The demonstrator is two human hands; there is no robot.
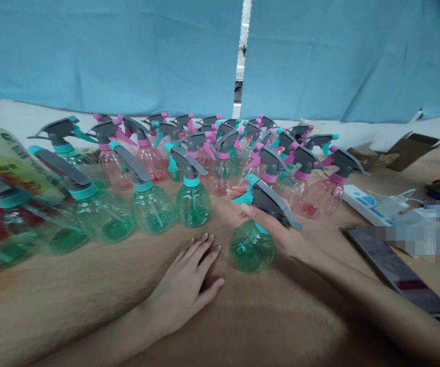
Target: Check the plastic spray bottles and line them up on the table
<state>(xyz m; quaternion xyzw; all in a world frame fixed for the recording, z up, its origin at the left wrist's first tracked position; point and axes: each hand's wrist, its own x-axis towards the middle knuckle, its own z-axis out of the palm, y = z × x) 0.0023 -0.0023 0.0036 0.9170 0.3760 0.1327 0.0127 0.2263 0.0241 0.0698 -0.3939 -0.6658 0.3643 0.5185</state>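
Note:
My right hand is wrapped round the neck of a green spray bottle, just under its grey head and teal nozzle. The bottle is upright and round; whether its base touches the table cannot be made out. To its left, my left hand lies flat on the wooden table with fingers spread and nothing in it. Another green spray bottle stands beyond my left fingertips, in a front row of several green ones. Behind them are several pink spray bottles.
At far left stands a large bottle with a yellow-green label. On the right are a phone, a white power strip and an open cardboard box. Blue cloth hangs across the back.

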